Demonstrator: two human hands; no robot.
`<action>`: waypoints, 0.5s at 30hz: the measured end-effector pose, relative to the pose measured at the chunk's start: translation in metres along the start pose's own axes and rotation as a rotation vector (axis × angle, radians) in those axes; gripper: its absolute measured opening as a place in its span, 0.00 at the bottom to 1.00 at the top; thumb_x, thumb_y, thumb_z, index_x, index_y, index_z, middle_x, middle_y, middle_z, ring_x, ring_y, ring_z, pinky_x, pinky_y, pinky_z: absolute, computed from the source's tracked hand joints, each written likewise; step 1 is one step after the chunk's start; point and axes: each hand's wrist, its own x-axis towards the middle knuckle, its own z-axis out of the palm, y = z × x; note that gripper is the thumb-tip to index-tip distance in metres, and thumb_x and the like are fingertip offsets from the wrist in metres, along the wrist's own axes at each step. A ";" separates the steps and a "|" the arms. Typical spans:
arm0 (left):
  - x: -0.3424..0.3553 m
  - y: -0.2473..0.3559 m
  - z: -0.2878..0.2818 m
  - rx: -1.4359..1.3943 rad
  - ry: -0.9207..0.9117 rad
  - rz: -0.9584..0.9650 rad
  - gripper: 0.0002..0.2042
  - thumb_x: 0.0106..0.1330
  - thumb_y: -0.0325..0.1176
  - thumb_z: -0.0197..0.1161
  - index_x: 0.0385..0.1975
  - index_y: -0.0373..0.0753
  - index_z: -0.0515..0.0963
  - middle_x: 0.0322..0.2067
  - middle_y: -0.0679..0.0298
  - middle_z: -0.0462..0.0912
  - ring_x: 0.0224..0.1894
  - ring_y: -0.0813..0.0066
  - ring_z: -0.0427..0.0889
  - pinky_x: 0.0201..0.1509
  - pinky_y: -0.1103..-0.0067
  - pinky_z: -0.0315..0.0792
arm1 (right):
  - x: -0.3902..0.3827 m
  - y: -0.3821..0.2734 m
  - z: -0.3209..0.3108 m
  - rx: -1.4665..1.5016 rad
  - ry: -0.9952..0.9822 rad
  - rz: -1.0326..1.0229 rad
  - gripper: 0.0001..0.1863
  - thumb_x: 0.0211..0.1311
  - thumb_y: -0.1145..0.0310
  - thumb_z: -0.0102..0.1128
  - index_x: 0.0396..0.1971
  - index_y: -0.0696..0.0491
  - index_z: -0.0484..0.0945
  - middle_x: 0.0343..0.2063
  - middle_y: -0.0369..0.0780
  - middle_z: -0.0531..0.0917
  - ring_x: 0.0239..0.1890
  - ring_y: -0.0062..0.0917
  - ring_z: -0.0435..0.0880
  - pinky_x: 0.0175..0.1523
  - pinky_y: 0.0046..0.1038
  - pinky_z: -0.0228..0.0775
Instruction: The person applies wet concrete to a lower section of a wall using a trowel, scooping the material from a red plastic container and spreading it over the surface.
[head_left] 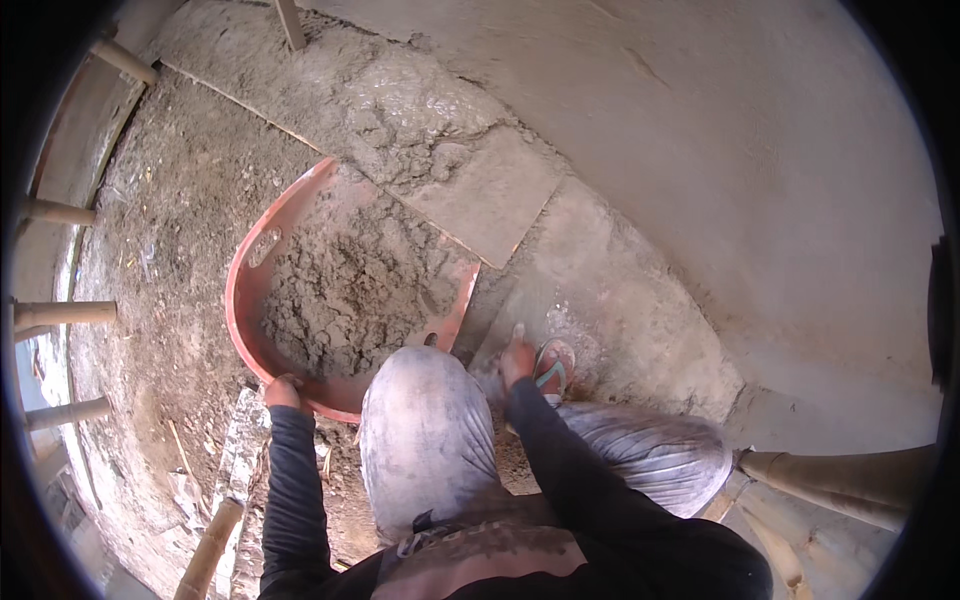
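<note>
My left hand is closed over the near left rim of an orange-red plastic tub. Wet grey mortar lies lumpy inside it, and handle slots are cut in its wall. To the right of the tub, my right hand is closed, low beside my foot in a sandal. A short pale tip sticks up from that fist; what it grips is mostly hidden. My bent knee stands between both hands and covers part of the tub's near side.
A flat board and spread mortar lie beyond the tub, along a smooth grey wall. Bamboo poles jut in at the left; others stand at lower left and lower right. Rough earth covers the left ground.
</note>
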 end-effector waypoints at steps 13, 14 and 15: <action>-0.020 0.025 0.020 -0.136 -0.005 -0.055 0.04 0.48 0.19 0.53 0.22 0.33 0.74 0.22 0.61 0.75 0.26 0.69 0.75 0.30 0.75 0.70 | 0.058 -0.093 0.019 -0.346 0.085 -0.294 0.30 0.65 0.44 0.47 0.16 0.57 0.69 0.12 0.42 0.73 0.10 0.32 0.73 0.16 0.36 0.64; -0.017 0.031 0.018 -0.104 -0.010 -0.042 0.03 0.48 0.20 0.53 0.22 0.33 0.74 0.22 0.61 0.75 0.25 0.69 0.74 0.29 0.75 0.70 | 0.056 -0.085 0.019 -0.394 0.180 -0.412 0.29 0.64 0.43 0.48 0.23 0.58 0.72 0.18 0.46 0.76 0.15 0.35 0.76 0.21 0.38 0.67; -0.014 0.031 0.036 -0.078 -0.050 -0.041 0.03 0.48 0.20 0.54 0.21 0.33 0.74 0.22 0.61 0.75 0.25 0.69 0.74 0.29 0.74 0.69 | 0.067 -0.080 0.001 -0.431 0.313 -0.541 0.29 0.63 0.43 0.49 0.30 0.60 0.75 0.23 0.49 0.79 0.20 0.39 0.79 0.26 0.40 0.70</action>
